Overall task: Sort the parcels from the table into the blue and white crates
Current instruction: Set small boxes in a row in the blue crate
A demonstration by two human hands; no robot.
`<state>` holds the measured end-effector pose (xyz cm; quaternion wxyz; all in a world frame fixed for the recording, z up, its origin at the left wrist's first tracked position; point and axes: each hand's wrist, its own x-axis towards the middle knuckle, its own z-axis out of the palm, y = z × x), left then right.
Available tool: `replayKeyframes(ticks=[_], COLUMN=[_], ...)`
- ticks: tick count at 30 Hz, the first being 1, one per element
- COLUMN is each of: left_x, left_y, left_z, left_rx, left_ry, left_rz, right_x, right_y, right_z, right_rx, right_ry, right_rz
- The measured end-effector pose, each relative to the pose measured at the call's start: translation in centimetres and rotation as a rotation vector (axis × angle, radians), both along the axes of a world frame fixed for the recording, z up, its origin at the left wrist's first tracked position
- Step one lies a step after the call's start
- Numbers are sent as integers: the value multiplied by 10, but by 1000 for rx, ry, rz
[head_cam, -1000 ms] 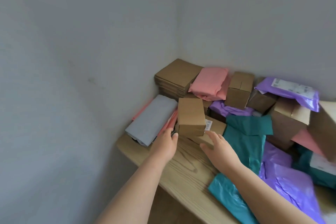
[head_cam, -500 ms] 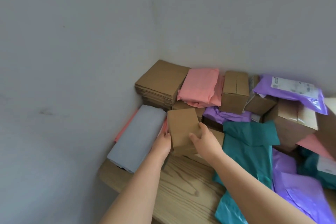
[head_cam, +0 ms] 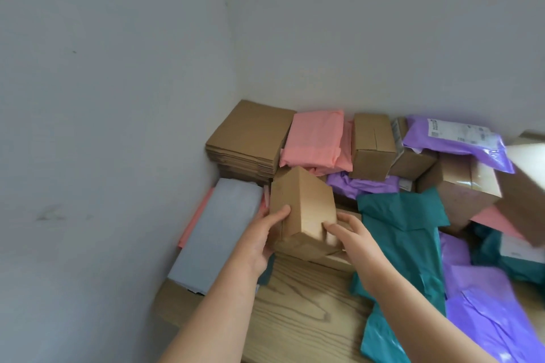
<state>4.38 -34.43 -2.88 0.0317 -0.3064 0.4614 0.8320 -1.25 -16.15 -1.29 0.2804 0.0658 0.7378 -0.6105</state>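
brown cardboard box (head_cam: 303, 209), pink mailer (head_cam: 314, 140), teal mailer (head_cam: 404, 233), grey mailer (head_cam: 219, 233)

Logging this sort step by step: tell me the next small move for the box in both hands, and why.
Probably lift the small cardboard box clear of the pile. The left hand and right hand both grip its sides, it is tilted with one end raised, and no crate is in view.

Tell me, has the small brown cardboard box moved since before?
Yes. The small brown cardboard box has tipped toward the person, judged against the grey plastic mailer beside it.
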Motion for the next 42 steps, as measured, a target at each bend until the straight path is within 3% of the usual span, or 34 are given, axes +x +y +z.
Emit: replayKeyframes(ticks=[3, 6, 9, 11, 15, 19, 25, 29, 32, 35, 42], left_x=[0, -3, -7, -7, -3, 2, -4, -8, -12, -14, -8], left_y=[8, 23, 34, 35, 27, 35, 59, 64, 69, 77, 81], left_z=[8, 18, 27, 33, 24, 17, 32, 35, 32, 36, 42], left_rx=[52, -74, -161, -113, -64, 114, 222, 76, -60, -121, -70], left_ry=[88, 129, 120, 85, -24, 6, 23, 5, 9, 60, 155], left_rz=[-2, -93, -154, -154, -151, -248, -213, -196, -184, -148, -151], right_x=[13, 23, 28, 32, 36, 39, 29, 21, 22, 24, 21], right_y=[5, 7, 15, 23, 33, 52, 70, 75, 77, 79, 89], right_z=[5, 4, 3, 5, 14, 25, 16, 16, 20, 25, 29], right_rx=[-33, 8, 12, -26, -307, -565, -497, -350, -258, -287, -355], right_ry=[19, 76, 37, 5, -207, -339, -331, -174, -26, 52, 57], right_rz=[58, 84, 68, 26, -165, -100, -197, -228, -94, 41, 30])
